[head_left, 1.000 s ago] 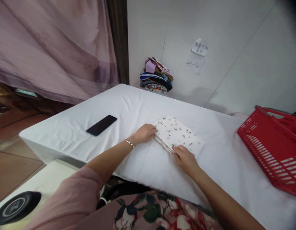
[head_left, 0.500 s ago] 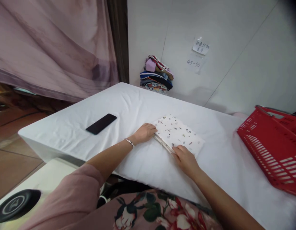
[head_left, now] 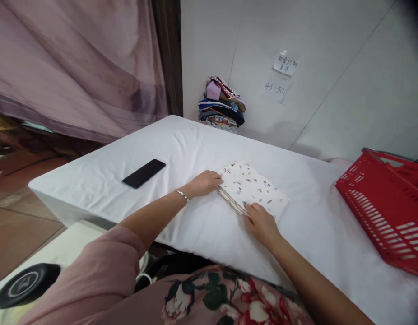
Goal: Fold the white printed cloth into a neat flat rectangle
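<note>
A folded white cloth (head_left: 253, 187) with a small scattered print lies on the white-covered table (head_left: 209, 234), its layered folded edge facing me. My left hand (head_left: 206, 183), with a silver bracelet on the wrist, grips the cloth's left corner, fingers on top. At the near corner, my right hand (head_left: 261, 221) pinches the layered edge between thumb and fingers. Both hands are closed on the cloth, which rests flat on the table. What kind of article the cloth is cannot be made out.
A black phone (head_left: 144, 173) lies on the table to the left. The red plastic basket (head_left: 381, 212) stands at the right. Behind the table, folded clothes (head_left: 221, 106) are stacked against the wall. A round black object (head_left: 28, 285) sits on a pale surface at lower left.
Both hands keep their places on the cloth, and its layers at the near edge look slightly more spread. The view has shifted a little.
</note>
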Action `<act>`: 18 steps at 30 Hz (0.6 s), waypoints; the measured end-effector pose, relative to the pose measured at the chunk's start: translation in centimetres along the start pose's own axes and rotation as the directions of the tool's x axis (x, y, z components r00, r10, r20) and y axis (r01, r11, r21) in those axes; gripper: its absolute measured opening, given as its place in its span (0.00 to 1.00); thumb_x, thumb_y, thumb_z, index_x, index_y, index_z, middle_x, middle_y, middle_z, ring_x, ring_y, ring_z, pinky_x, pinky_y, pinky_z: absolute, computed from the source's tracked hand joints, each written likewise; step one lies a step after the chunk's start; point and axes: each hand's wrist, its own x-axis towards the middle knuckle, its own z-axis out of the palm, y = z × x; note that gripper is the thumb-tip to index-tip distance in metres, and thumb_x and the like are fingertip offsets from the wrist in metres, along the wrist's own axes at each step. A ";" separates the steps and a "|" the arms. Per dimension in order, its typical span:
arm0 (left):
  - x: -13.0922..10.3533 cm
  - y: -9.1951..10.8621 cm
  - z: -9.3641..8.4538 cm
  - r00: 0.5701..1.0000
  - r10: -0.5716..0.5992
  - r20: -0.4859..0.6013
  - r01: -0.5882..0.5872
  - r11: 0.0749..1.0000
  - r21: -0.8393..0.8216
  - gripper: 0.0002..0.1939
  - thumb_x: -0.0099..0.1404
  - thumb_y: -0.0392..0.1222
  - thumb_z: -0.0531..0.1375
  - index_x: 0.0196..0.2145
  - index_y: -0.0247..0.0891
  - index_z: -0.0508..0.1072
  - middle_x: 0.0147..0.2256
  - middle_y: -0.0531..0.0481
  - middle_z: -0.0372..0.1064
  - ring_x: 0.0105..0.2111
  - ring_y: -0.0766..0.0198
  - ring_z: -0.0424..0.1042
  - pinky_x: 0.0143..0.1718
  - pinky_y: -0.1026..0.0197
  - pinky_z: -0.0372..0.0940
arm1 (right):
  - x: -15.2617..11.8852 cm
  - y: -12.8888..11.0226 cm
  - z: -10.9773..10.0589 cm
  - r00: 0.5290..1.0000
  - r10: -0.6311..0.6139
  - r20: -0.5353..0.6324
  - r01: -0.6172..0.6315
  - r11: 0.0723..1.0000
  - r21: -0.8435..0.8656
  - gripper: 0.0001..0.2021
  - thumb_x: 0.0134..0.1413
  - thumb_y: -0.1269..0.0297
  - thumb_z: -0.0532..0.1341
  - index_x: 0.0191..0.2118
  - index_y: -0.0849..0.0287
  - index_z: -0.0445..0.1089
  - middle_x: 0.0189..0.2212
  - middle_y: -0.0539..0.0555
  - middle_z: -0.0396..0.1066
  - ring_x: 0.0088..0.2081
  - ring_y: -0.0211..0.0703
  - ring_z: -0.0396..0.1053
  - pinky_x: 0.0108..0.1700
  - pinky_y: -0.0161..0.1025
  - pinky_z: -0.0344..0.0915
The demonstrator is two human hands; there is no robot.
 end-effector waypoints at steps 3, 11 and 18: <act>0.3 -0.2 -0.3 1.000 0.006 0.021 -0.005 1.000 -0.005 0.12 0.62 0.36 0.53 0.44 0.41 0.69 0.45 0.46 0.68 0.47 0.59 0.63 0.47 0.56 0.56 | 0.2 -0.3 -0.1 1.000 0.017 0.014 -0.017 0.999 -0.036 0.11 0.56 0.63 0.53 0.45 0.54 0.66 0.39 0.56 0.66 0.40 0.45 0.63 0.32 0.35 0.58; -0.2 0.6 -0.3 1.000 -0.005 -0.017 0.005 1.000 -0.021 0.20 0.58 0.38 0.57 0.49 0.40 0.66 0.46 0.44 0.66 0.48 0.57 0.64 0.48 0.54 0.56 | 0.9 1.0 0.3 0.994 0.043 -0.097 -0.025 0.983 0.179 0.10 0.58 0.63 0.50 0.33 0.56 0.67 0.29 0.52 0.66 0.31 0.40 0.64 0.33 0.35 0.58; 0.4 0.3 0.3 1.000 -0.022 -0.005 0.022 1.000 0.012 0.14 0.62 0.38 0.55 0.46 0.41 0.68 0.45 0.46 0.68 0.47 0.58 0.64 0.47 0.55 0.56 | 1.2 1.8 0.2 0.990 0.067 -0.122 -0.024 0.945 0.326 0.10 0.55 0.61 0.51 0.33 0.56 0.69 0.27 0.50 0.66 0.31 0.40 0.64 0.35 0.35 0.59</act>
